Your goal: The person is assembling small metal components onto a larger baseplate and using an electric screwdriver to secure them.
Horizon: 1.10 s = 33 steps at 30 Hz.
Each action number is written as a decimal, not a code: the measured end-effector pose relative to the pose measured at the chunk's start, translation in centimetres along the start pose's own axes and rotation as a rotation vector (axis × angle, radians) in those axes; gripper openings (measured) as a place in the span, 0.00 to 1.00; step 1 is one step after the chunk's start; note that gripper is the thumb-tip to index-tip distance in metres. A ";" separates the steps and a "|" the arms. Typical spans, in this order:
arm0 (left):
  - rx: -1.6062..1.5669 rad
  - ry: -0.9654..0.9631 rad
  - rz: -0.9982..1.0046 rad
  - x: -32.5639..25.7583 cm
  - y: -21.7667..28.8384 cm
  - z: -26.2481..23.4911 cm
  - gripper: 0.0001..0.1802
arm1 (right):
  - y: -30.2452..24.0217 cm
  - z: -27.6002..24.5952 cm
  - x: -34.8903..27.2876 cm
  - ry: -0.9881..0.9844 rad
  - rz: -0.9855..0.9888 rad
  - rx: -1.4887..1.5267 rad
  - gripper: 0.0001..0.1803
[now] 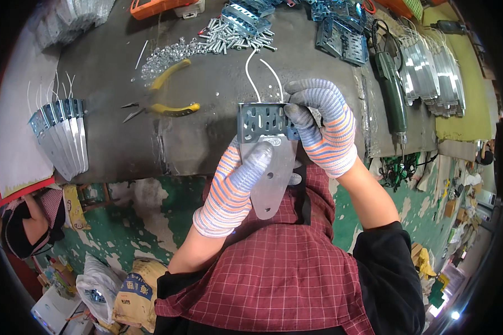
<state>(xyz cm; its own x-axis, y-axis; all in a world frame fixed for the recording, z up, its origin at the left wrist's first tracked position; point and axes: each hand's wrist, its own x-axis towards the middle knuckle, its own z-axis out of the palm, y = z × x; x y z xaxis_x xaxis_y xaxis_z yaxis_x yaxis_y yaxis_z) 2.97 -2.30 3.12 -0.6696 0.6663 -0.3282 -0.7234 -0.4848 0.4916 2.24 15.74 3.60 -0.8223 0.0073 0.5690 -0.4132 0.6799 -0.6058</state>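
In front of my chest I hold a flat silver metal plate (271, 178), tapered to a rounded lower end with small holes. A dark bluish slotted metal cover (257, 120) sits across its upper end, and two white wires (250, 72) rise from behind it. My left hand (232, 184), in a striped glove, is closed on the plate with the thumb on its face. My right hand (327, 125), gloved too, has its fingers and thumb pinched at the cover's upper right corner; whatever small thing may be between the fingertips is hidden.
Yellow-handled pliers (170, 109) lie on the dark bench beyond my left hand. Farther back are nuts (170, 58), screws (229, 36) and slotted covers (343, 39). Finished-looking plates (61, 137) stand at left, others (433, 72) at right. A green power screwdriver (391, 89) lies right.
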 end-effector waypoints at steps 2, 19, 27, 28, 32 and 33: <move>-0.007 -0.009 0.022 0.1 0.1 0.0 0.25 | 0.2 0.2 0.1 -0.003 0.002 -0.014 0.10; -0.148 0.166 -0.022 -0.1 3.5 -3.9 0.35 | 4.2 0.5 5.3 -0.174 0.174 -0.230 0.10; 0.075 0.399 0.209 0.7 4.1 -2.0 0.33 | 7.2 1.8 5.6 -0.297 0.155 -0.472 0.09; 0.041 0.376 0.218 0.8 4.1 -2.0 0.31 | 6.1 1.4 4.9 -0.317 0.195 -0.352 0.09; 0.030 0.329 0.258 1.6 3.8 -2.1 0.28 | 5.8 1.9 4.0 -0.357 0.197 -0.453 0.12; 0.070 0.352 0.293 1.9 3.5 -2.4 0.27 | 5.9 2.1 4.3 -0.379 0.219 -0.510 0.13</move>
<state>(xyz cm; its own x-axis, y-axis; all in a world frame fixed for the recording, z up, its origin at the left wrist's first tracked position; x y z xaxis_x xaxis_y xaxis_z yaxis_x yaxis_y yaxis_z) -1.24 -4.08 2.29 -0.8693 0.2679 -0.4154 -0.4901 -0.5766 0.6538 -4.60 18.23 1.28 -0.9850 -0.0096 0.1721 -0.0606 0.9540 -0.2937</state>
